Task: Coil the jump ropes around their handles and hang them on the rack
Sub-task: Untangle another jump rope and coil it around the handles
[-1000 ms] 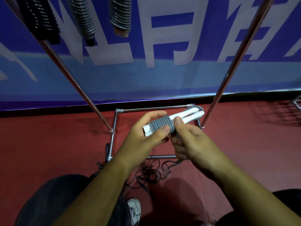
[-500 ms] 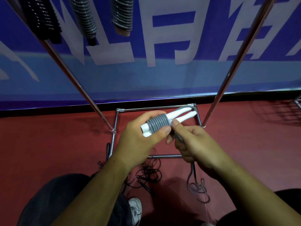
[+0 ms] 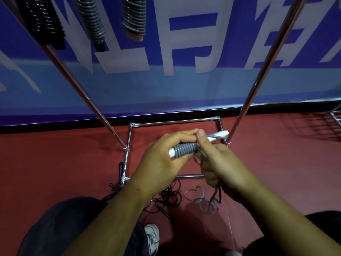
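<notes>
My left hand [image 3: 162, 159] grips the light handles [image 3: 219, 134] at the wound end, my right hand [image 3: 219, 161] pinches the rope [image 3: 185, 148], which looks springy, so I'd hold it taut.

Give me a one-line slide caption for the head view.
Left hand grips two white handles while right hand coils grey rope around them, beneath three coiled ropes hanging overhead.

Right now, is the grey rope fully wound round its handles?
Partly: grey coils cover part of the white handles, but loose rope trails to the floor.
</notes>
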{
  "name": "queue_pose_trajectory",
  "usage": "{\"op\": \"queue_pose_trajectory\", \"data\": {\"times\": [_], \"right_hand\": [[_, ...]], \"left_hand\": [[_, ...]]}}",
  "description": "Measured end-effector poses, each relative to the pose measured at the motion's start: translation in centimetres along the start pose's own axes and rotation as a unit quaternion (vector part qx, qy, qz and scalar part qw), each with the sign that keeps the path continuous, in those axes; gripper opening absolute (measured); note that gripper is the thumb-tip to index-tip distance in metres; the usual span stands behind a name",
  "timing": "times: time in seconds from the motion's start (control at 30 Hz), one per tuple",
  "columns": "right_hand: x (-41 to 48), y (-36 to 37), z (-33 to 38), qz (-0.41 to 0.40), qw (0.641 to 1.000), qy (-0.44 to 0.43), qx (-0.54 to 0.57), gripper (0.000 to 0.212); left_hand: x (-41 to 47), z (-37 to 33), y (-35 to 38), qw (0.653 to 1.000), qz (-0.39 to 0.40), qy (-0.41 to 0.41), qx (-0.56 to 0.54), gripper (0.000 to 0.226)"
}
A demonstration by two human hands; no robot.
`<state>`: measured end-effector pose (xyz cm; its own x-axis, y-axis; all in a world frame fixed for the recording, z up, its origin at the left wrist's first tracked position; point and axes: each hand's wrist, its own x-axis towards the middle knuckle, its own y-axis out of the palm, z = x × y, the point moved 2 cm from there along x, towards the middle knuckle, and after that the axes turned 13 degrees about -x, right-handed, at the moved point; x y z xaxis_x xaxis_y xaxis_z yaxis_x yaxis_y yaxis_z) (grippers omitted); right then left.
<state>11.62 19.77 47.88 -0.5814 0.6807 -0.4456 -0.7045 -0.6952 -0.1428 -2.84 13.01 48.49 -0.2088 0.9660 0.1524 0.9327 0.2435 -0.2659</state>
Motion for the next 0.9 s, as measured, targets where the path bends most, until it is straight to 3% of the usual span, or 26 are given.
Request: {"op": "queue_pose_trajectory", "data": {"times": [0.2,0.33,0.43,0.63,0.9], "right_hand": [[0.3,0.0,-0.1,0.018,0.998,-0.022,0.056,0.055],[0.1,0.5,0.6,0.050,0.992,-0.097,0.067,0.048],[0.1,0.4,0.9,0.063,0.987,-0.140,0.051,0.049],[0.1,0.6,0.4,0.036,0.991,-0.132,0.001,0.044],[0.1,0.3,0.5,-0.008,0.993,-0.104,-0.052,0.043]], "left_hand": [[0.1,-0.4,-0.5,0.990,0.041,-0.047,-0.127,0.047],[0.2,0.3,-0.8,0.944,0.002,-0.131,-0.302,0.054],[0.1,0.6,-0.3,0.915,0.015,-0.158,-0.372,0.050],[0.2,0.4,-1.0,0.964,-0.029,-0.123,-0.235,0.036],[0.2,-0.4,-1.0,0.974,-0.068,-0.089,-0.195,0.039]]}}
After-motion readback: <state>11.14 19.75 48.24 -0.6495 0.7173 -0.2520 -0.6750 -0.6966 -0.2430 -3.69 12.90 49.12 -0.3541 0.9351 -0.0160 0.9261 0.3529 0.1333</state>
